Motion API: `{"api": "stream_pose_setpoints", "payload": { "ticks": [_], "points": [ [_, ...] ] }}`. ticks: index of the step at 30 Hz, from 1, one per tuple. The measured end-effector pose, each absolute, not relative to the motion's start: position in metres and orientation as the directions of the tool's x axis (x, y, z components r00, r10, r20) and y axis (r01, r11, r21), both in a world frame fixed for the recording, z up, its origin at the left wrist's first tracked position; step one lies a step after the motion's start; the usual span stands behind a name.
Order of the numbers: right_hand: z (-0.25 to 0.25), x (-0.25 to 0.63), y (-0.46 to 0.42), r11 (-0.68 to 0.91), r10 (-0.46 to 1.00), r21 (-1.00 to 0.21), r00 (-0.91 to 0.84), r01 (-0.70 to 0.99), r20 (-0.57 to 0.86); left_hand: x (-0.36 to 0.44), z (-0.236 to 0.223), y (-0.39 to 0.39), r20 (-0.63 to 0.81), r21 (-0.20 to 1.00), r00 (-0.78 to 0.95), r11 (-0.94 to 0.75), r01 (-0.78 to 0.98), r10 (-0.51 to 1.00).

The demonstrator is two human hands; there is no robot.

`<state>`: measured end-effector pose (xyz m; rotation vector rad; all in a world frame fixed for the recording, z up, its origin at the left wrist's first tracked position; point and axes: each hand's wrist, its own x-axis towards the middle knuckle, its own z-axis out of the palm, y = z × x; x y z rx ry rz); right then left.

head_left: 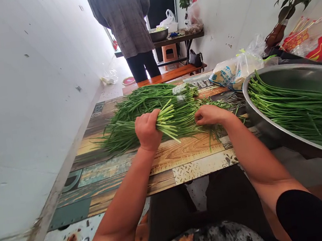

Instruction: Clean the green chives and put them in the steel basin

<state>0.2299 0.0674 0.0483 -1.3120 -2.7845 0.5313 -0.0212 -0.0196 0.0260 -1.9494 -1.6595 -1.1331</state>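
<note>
My left hand (149, 129) is closed around a bunch of garlic chives (167, 123), their pale cut-looking ends pointing right. Behind it, a larger pile of garlic chives (143, 97) lies across the patterned table (194, 149), with a whitish band or wrap (179, 91) near its right end. My right hand (209, 114) hovers at or over scattered trimmings (223, 104), its fingers curled together; whatever they may pinch is hidden. To the right stands a big steel bowl (282, 68) with long garlic chives (294, 108) lying in it.
A plastic bag of pale contents (231, 71) sits behind the bowl, near a potted plant (285, 11) and red-printed packaging (315, 41). Beyond the table are an orange bench (173, 73) and a standing person (128, 23). White walls (23, 94) flank both sides.
</note>
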Motion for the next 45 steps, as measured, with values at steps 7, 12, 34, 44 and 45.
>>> {"api": "stream_pose_setpoints", "payload": {
  "ticks": [7, 12, 34, 44, 45],
  "points": [
    [0.061, 0.231, 0.057, 0.556, 0.745, -0.501, -0.665, 0.663, -0.054, -0.02, 0.021, -0.017, 0.705, 0.256, 0.004, -0.261, 0.931, 0.709],
    [0.063, 0.222, 0.052, 0.467, 0.797, -0.809, -0.566, 0.358, 0.21, -0.018, 0.015, -0.015, 0.668, 0.335, -0.003, -0.297, 0.894, 0.744],
    [0.047, 0.185, 0.042, 0.193, 0.913, -0.979, -0.378, 0.067, 0.154, -0.007, 0.015, -0.011, 0.434, 0.668, 0.056, -0.363, 0.65, 0.899],
    [0.034, 0.173, 0.039, 0.05, 0.884, -0.998, -0.464, -0.035, 0.06, -0.006, 0.019, -0.012, 0.409, 0.672, 0.082, -0.361, 0.647, 0.909],
    [0.034, 0.175, 0.04, 0.035, 0.895, -0.999, -0.443, -0.039, 0.049, -0.007, 0.019, -0.012, 0.416, 0.672, 0.078, -0.364, 0.645, 0.906]
  ]
}}
